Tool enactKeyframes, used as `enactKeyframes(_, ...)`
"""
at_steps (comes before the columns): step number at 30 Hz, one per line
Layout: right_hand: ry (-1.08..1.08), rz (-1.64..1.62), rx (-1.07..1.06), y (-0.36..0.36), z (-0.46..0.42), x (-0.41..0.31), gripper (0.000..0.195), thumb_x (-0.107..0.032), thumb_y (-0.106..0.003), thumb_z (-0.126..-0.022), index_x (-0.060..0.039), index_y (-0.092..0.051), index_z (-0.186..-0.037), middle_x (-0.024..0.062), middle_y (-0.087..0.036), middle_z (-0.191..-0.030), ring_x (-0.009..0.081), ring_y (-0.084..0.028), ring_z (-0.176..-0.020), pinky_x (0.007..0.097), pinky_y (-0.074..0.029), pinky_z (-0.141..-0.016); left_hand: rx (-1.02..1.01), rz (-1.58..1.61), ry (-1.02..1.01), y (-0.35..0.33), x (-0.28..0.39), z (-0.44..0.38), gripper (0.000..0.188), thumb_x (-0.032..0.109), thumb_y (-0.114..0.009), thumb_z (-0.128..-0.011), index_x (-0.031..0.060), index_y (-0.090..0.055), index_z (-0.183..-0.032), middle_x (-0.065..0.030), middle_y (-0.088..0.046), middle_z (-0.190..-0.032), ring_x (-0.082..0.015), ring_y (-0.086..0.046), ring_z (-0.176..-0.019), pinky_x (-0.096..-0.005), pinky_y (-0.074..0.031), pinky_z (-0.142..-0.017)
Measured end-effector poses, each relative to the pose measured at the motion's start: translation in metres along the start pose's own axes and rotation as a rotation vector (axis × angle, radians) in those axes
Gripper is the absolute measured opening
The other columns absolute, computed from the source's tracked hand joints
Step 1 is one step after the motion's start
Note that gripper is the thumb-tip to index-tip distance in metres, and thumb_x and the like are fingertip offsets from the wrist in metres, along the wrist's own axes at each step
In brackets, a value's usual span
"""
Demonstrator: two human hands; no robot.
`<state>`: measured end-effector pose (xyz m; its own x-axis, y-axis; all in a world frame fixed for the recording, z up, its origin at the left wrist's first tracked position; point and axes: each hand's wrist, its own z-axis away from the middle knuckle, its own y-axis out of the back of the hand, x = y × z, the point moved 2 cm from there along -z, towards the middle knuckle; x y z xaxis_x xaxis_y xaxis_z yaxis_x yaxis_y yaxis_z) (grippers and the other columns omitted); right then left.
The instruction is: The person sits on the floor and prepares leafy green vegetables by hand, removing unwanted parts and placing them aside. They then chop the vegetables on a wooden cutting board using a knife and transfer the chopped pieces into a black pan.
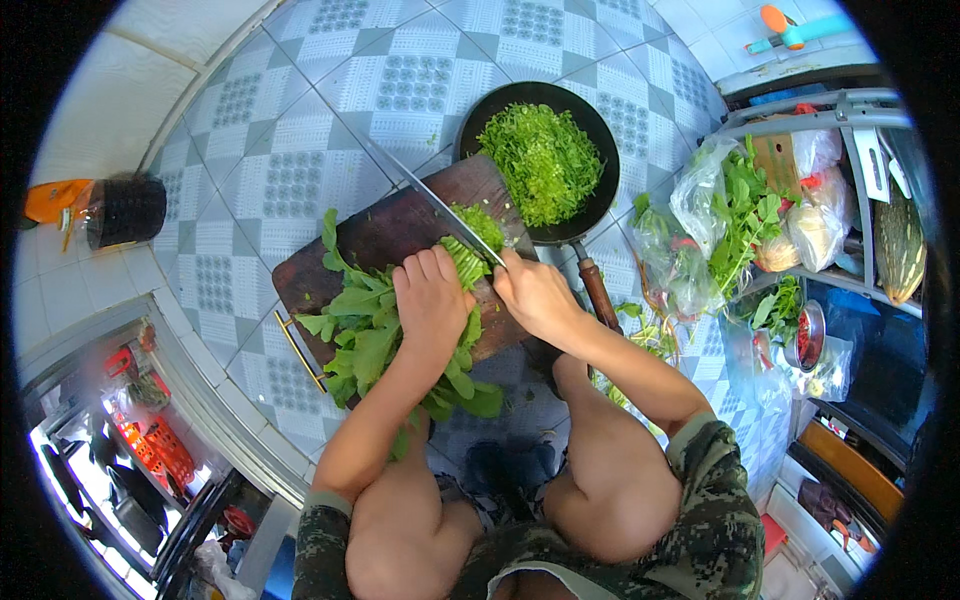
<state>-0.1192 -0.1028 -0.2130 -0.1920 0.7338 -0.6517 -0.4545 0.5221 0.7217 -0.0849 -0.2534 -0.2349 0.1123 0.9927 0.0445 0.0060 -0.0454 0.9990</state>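
Note:
My left hand (430,300) presses a bunch of leafy greens (367,311) down on a dark wooden cutting board (390,225). The leaves spread out past the board's near edge. In my right hand (534,292) is a knife (442,208), its long blade slanting up and left across the cut stems (466,262), close to my left fingers. A small heap of chopped stems (481,225) lies on the far side of the blade. Beyond the board's right corner, a black frying pan (469,135) holds a mound of finely chopped greens (541,161).
The pan's wooden handle (595,289) points towards my right knee. Plastic bags of vegetables (667,255) and a metal rack (866,187) with a dark green gourd (898,240) stand at the right. A metal bowl (810,335) holds red pieces. A dark container (126,210) stands by the left wall.

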Motion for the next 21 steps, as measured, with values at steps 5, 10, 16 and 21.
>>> enactKeyframes(5, -0.033, 0.085, -0.061, 0.024, 0.03, -0.012, 0.018, -0.017, -0.048, -0.093, 0.0008, -0.047, -0.089, 0.0251, -0.061, -0.07, 0.045, -0.061, -0.064, 0.0531, -0.05, -0.059, -0.056, -0.018, 0.024, -0.001, -0.002, 0.0, 0.077, 0.041, -0.079, -0.058, -0.003, -0.052, -0.114, -0.0075, -0.049, -0.093, -0.024, -0.048, -0.086, -0.0378, -0.039, -0.078)
enactKeyframes(10, -0.058, 0.149, -0.115, 0.023, 0.041, -0.015, 0.018, -0.016, -0.049, -0.092, 0.0011, -0.047, -0.089, 0.0242, -0.061, -0.069, 0.0446, -0.061, -0.064, 0.0529, -0.049, -0.06, -0.082, -0.011, 0.02, -0.001, -0.002, -0.001, 0.077, 0.042, -0.079, -0.058, -0.003, -0.052, -0.115, -0.0076, -0.049, -0.093, -0.0236, -0.047, -0.086, -0.0373, -0.039, -0.078)
enactKeyframes(16, -0.081, 0.149, -0.099, -0.009, 0.007, -0.009, 0.019, -0.017, -0.048, -0.092, 0.0013, -0.048, -0.092, 0.0246, -0.062, -0.07, 0.0447, -0.062, -0.065, 0.0523, -0.05, -0.06, -0.051, -0.055, 0.003, 0.001, 0.0, -0.002, 0.078, 0.041, -0.079, -0.058, -0.0035, -0.051, -0.116, -0.0082, -0.048, -0.093, -0.0239, -0.047, -0.086, -0.0374, -0.039, -0.078)
enactKeyframes(21, -0.031, -0.01, -0.006, 0.001, 0.006, 0.001, 0.018, -0.017, -0.048, -0.093, 0.0007, -0.047, -0.088, 0.025, -0.061, -0.069, 0.0466, -0.059, -0.065, 0.0523, -0.047, -0.059, -0.022, 0.014, 0.011, 0.003, 0.001, -0.004, 0.077, 0.035, -0.081, -0.056, -0.0044, -0.05, -0.114, -0.0087, -0.048, -0.093, -0.0245, -0.048, -0.085, -0.0382, -0.039, -0.075)
